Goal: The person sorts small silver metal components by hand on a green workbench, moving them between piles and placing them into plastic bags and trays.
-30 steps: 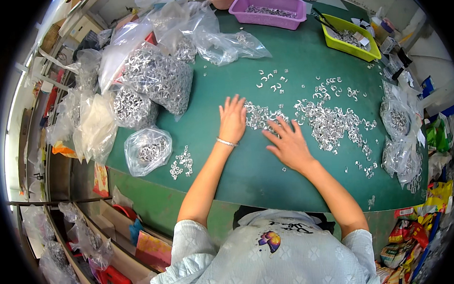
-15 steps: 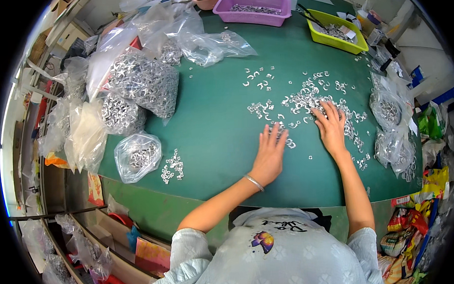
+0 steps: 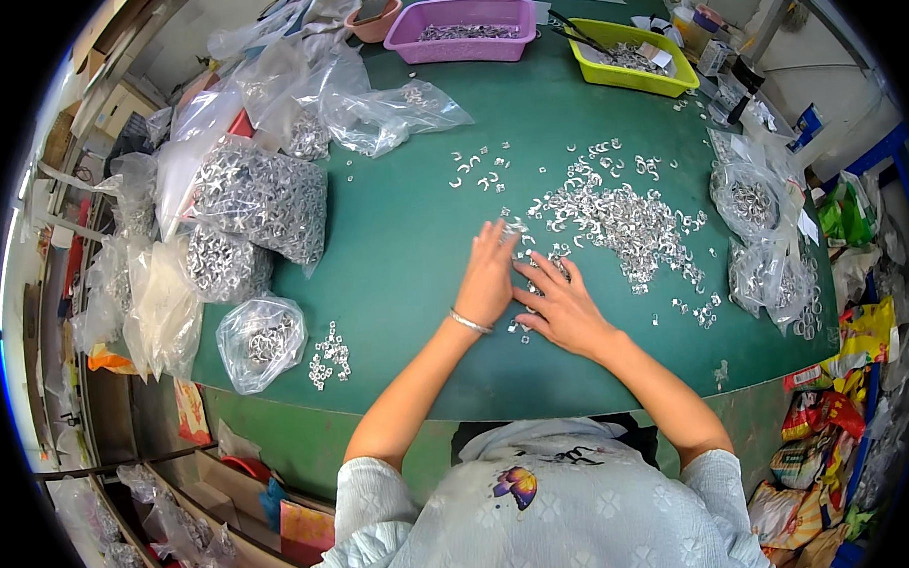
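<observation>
My left hand (image 3: 490,277), with a thin bracelet at the wrist, lies flat on the green table (image 3: 403,246), fingers together and pointing away from me. My right hand (image 3: 560,305) lies beside it, fingers spread and touching the left. Both rest on the near edge of a loose heap of small silver metal parts (image 3: 617,218). A few of these parts show under and between the fingers; whether either hand grips any I cannot tell. A smaller scatter of parts (image 3: 481,171) lies further out.
Clear plastic bags of metal parts (image 3: 257,206) pile along the table's left side, one small bag (image 3: 261,341) near the front with a little cluster of parts (image 3: 327,361). More bags (image 3: 769,263) sit at right. A purple tray (image 3: 463,30) and yellow tray (image 3: 622,58) stand at the back.
Both hands have slid back toward me and to the left, coming together at the near edge of the heap. Half a second ago the right hand was out on the heap.
</observation>
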Action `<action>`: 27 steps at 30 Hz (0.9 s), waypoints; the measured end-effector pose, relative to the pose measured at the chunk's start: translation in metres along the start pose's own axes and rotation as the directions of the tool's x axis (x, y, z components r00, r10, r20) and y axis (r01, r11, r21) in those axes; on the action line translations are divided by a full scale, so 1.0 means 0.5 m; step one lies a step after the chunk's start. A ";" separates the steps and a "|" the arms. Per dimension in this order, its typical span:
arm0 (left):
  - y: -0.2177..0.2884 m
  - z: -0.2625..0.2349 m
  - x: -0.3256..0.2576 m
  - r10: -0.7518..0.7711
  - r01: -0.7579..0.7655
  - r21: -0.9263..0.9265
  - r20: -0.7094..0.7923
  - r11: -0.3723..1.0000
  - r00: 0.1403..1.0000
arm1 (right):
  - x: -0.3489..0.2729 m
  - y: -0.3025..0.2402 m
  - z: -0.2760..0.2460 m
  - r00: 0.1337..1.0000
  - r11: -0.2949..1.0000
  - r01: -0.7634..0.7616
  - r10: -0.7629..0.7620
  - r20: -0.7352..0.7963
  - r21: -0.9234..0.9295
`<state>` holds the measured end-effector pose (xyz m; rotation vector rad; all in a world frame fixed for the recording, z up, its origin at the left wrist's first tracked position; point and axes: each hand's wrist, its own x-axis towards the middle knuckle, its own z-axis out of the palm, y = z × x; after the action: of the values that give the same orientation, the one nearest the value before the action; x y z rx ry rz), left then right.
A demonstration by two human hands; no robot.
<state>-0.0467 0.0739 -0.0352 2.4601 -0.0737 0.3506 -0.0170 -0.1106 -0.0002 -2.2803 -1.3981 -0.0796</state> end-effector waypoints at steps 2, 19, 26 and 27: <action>0.034 0.005 -0.021 0.053 -0.049 -0.073 0.061 0.996 0.997 | -0.009 0.022 0.012 1.000 0.999 -0.005 0.006 0.015 -0.036; 0.048 0.030 0.084 -0.051 0.006 -0.236 -0.187 0.972 0.981 | -0.045 0.101 -0.060 0.922 0.953 -0.290 0.254 -0.294 -0.088; -0.148 -0.017 0.259 -0.204 0.208 0.019 -0.138 0.978 0.969 | 0.034 0.131 -0.032 0.924 0.929 -0.347 0.315 -0.218 -0.131; -0.159 -0.020 0.269 -0.162 0.168 0.052 -0.104 0.984 0.981 | 0.051 0.149 -0.032 0.910 0.918 -0.372 0.332 -0.249 -0.135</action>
<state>0.0914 0.1474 -0.0390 2.4835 0.1848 0.4073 0.0621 -0.1243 -0.0053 -2.5460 -0.8786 -0.3452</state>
